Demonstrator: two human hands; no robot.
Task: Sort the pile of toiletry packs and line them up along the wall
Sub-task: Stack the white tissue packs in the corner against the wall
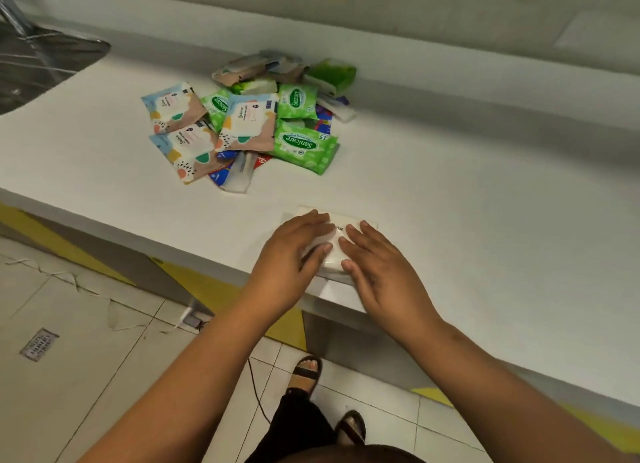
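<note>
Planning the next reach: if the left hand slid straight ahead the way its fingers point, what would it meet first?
Probably the nearest green Sanicare pack at the pile's front edge. The left hand points up-right across bare counter; depth is uncertain, so it might pass just right of it.

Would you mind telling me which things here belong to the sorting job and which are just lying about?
Part of the job:
- pile of packs on the counter
- white pack at the counter's near edge, under the left hand and right hand, both flat on it
- wall for the line-up

Just lying about:
- sink
- floor drain
- cable on the floor
</note>
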